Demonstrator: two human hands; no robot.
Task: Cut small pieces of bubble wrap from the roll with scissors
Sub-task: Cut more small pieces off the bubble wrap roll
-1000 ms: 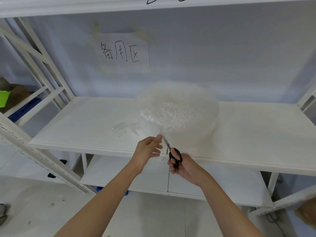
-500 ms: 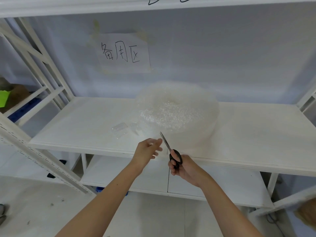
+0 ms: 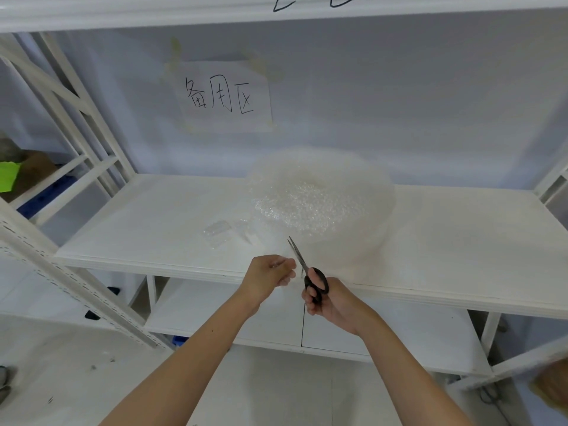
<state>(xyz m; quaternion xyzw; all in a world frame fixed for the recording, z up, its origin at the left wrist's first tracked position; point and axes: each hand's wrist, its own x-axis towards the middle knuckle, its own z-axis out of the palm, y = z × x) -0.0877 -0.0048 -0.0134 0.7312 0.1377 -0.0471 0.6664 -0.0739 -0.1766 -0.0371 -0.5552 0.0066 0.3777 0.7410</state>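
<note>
Bubble wrap roll [image 3: 322, 204] sits flat on white shelf [image 3: 461, 241], big and round, near front edge, at 12 o'clock from both hands. Loose flap of wrap hangs off roll toward front, thin and see-through, hard to see where it ends.

L hand [image 3: 269, 276] pinches small bit of that flap, fingers curled on it, just below shelf edge. R hand [image 3: 335, 302] grips scissors [image 3: 307, 272] by black handles, fingers through loops, just beside L hand at its 3 o'clock. Blades look shut or almost shut, tip pointing to 11 o'clock, up toward roll.

Long line of blades runs from R hand up between L hand and roll. Looks like cut line sits right there, w/ L hand nearer the flap.

Two or so small cut pieces [image 3: 218, 235] lie on shelf at 9 o'clock from roll.
</note>
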